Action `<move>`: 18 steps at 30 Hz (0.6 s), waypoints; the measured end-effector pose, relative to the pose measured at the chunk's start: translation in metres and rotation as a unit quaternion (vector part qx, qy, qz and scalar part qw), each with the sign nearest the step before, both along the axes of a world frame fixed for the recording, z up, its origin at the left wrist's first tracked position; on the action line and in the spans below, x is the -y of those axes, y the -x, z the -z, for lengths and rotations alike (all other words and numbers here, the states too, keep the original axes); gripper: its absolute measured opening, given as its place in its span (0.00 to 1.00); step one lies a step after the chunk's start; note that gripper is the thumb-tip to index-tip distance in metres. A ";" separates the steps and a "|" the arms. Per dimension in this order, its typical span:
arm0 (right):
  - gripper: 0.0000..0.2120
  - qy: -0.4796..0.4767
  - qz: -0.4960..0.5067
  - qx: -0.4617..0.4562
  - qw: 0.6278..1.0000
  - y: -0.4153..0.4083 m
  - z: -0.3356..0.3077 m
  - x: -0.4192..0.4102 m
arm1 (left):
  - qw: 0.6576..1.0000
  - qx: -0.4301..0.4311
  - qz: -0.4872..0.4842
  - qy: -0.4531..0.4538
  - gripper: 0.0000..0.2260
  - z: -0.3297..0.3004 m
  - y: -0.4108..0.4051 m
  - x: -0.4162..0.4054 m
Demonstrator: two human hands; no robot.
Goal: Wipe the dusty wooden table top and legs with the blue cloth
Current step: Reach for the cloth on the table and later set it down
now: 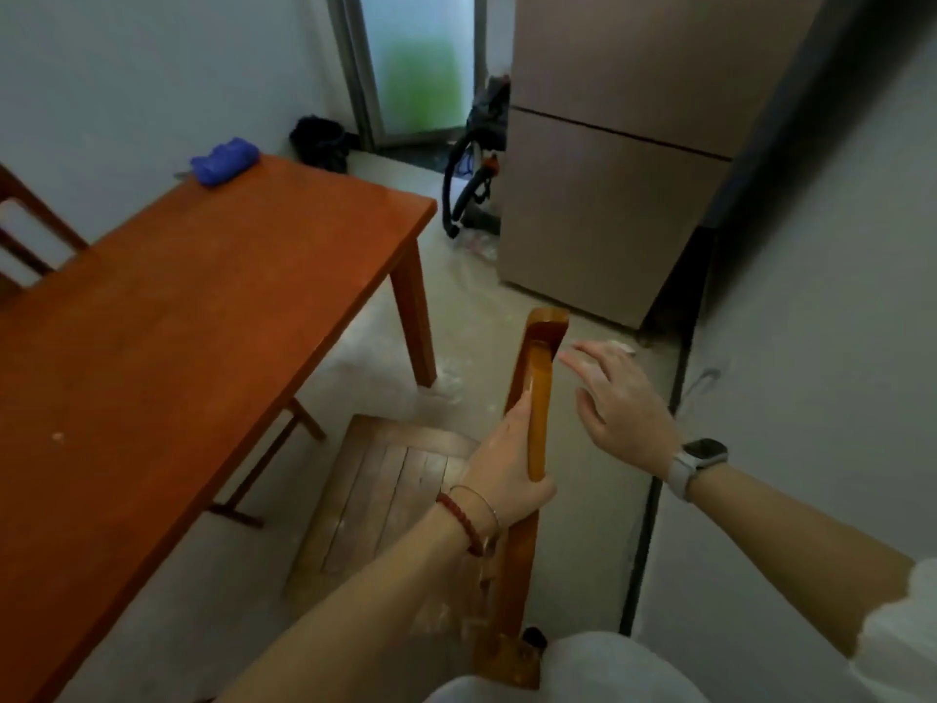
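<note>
Seemingly, little or none of the wiping has been begun. A reddish wooden counter (203, 307) is seen from above and to its right, and the blue cloth (224, 160) is left bunched at the counter's far corner, close to the wall, touched by neither hand. A pale speck and a faint dull film can be made out on the counter's near surface, so the top is judged still dusty; the one leg (416, 317) clearly in view, at the counter's far right corner, shows no sign of wiping either way. A wooden chair (532, 398) is stood just to the right of the counter, its slatted seat turned toward it. The left hand (507, 464) is clamped around the chair's top rail, fingers curled over the wood. The right hand (616, 403), with a watch worn at the wrist, is held just right of the chair's rail, fingers spread apart and gripping nothing. The chair is judged to be being handled to clear access; the cloth has yet to be picked up, and the top and all legs remain to be wiped.
</note>
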State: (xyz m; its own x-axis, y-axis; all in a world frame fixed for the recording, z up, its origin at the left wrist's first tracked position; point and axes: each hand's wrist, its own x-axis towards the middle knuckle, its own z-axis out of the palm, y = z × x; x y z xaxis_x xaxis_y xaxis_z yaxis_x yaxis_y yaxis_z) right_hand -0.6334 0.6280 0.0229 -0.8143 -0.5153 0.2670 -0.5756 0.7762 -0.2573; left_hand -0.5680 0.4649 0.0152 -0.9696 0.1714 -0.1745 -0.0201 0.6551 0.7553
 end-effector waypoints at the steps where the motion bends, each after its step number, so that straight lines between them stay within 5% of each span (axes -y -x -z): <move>1: 0.21 -0.046 -0.060 -0.018 0.997 0.008 0.002 0.000 | 1.000 0.002 -0.008 -0.006 0.39 -0.002 -0.001 0.000; 5: 0.30 -0.175 -0.254 -0.061 0.949 0.035 0.008 0.004 | 0.998 0.029 -0.055 0.016 0.29 -0.009 -0.009 -0.003; 11: 0.24 -0.220 -0.322 -0.028 0.921 0.057 -0.001 0.019 | 0.992 0.013 -0.082 0.098 0.14 -0.004 -0.015 -0.004; 18: 0.25 -0.168 -0.341 -0.094 0.920 0.036 0.003 0.037 | 0.970 0.020 -0.063 0.234 0.20 -0.015 -0.039 0.009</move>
State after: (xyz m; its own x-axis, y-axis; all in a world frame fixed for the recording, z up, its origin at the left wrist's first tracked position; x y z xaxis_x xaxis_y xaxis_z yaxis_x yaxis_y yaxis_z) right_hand -0.6697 0.5906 0.0194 -0.2265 -0.9685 0.1037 -0.9681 0.2356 0.0853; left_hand -0.5294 0.4559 0.0306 -0.9687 -0.0550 -0.2422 -0.1451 0.9166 0.3726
